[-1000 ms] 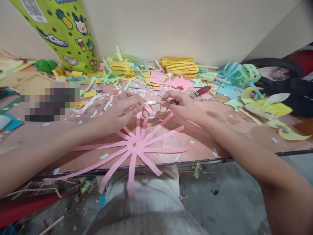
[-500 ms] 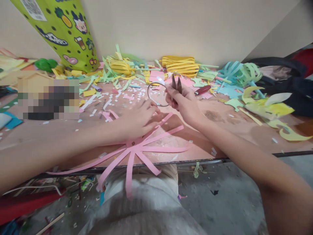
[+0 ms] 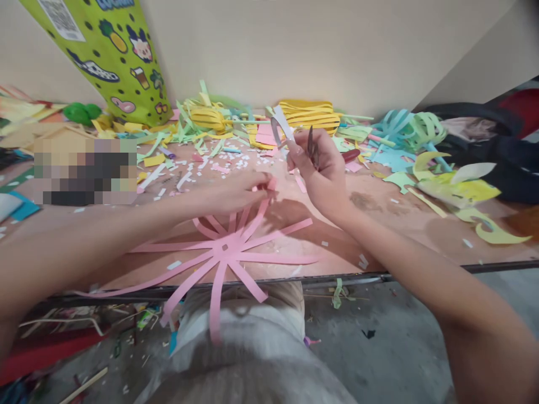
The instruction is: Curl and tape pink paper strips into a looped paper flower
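Note:
Pink paper (image 3: 219,247), cut into long strips that fan out from a centre with a small hole, lies at the table edge; some strips hang over it. My left hand (image 3: 248,191) is closed on the end of one strip, lifting it off the table. My right hand (image 3: 322,165) is raised to the right, closed around small dark scissors (image 3: 311,147) with the blades pointing up. Its thumb and fingers also hold a thin roll of tape (image 3: 275,132), with a white strip (image 3: 285,123) standing up from it.
Behind my hands lie paper scraps (image 3: 236,163), yellow paper lanterns (image 3: 311,115) and a red handle (image 3: 350,156). A green printed bag (image 3: 113,73) leans on the wall at left. Blue and green paper curls (image 3: 412,126) and dark cloth (image 3: 484,151) are at right.
My left hand has risen and now lifts a pink strip's end. The tape roll in my right hand has turned from face-on to nearly edge-on, and a white strip shows.

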### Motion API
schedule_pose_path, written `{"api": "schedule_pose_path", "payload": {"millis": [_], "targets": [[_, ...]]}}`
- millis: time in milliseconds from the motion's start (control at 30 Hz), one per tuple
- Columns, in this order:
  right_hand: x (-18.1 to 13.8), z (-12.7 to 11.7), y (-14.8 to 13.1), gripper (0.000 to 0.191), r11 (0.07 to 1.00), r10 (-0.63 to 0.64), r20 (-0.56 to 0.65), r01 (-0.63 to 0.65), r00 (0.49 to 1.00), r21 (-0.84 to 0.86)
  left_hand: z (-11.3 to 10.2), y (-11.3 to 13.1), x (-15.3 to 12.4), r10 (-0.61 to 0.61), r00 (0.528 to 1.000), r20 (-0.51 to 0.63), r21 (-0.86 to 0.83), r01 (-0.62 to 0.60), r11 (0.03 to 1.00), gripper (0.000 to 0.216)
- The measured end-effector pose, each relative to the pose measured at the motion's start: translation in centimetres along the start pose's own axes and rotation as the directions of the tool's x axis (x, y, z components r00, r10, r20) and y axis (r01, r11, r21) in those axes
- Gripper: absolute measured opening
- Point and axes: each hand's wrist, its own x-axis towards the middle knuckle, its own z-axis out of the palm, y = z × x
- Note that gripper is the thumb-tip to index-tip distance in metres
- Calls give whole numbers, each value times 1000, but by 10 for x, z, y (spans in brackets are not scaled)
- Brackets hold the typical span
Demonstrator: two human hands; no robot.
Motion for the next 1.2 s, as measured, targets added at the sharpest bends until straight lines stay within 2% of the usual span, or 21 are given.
{"api": "schedule_pose_path", "payload": {"millis": [100,233,333,400,500,533,633,733,833,867,933,1000,1033,1100,1200], "targets": [[-2,-3,-2,26,998,-38,25,39,999,-54,-19,-5,-23,-42,992,-117,-147,24,989,28],[-11,-4,-7,9,999,-20,225,30,974,-43,-17,-12,-50,-109,947,-302,-365,-8,931,26],[-16,-5,-13,13,995,-18,321,50,947,-91,-3,-12,-62,-155,952,-263,-500,2,866,24],[-17,-7,-18,17,984,-40,355,98,934,-147,3,-10,-66,-122,944,-305,-448,-29,894,22],[-14,-11,-22,17,962,-94,417,190,904,-195,5,-9,-68,18,877,-480,-147,-101,984,16],[-13,-12,-23,16,955,-110,432,215,895,-202,5,-9,-69,75,860,-504,-50,-116,992,14],[-11,-13,-22,13,948,-96,471,225,877,-226,3,-10,-70,172,865,-472,98,-143,985,15],[-12,-11,-21,12,946,-53,514,208,856,-250,4,-12,-69,222,878,-424,151,-173,973,17],[-13,-8,-21,14,942,9,519,167,855,-292,5,-12,-68,285,854,-435,200,-217,956,17],[-13,-7,-21,19,947,39,511,131,859,-293,5,-12,-68,293,847,-443,204,-223,953,16],[-12,-7,-22,40,964,105,512,39,853,-262,4,-11,-68,282,848,-448,189,-218,957,14],[-11,-6,-21,63,974,146,547,-23,825,-226,3,-10,-69,252,862,-439,156,-203,967,14],[-11,-5,-21,66,976,151,566,-32,810,-215,3,-9,-70,234,870,-433,139,-192,971,13],[-11,-2,-18,52,982,144,582,-42,800,-185,2,-6,-71,188,887,-422,113,-154,982,13],[-10,4,-12,23,989,147,563,-111,813,-98,3,-2,-72,141,898,-416,99,-110,989,24]]}}
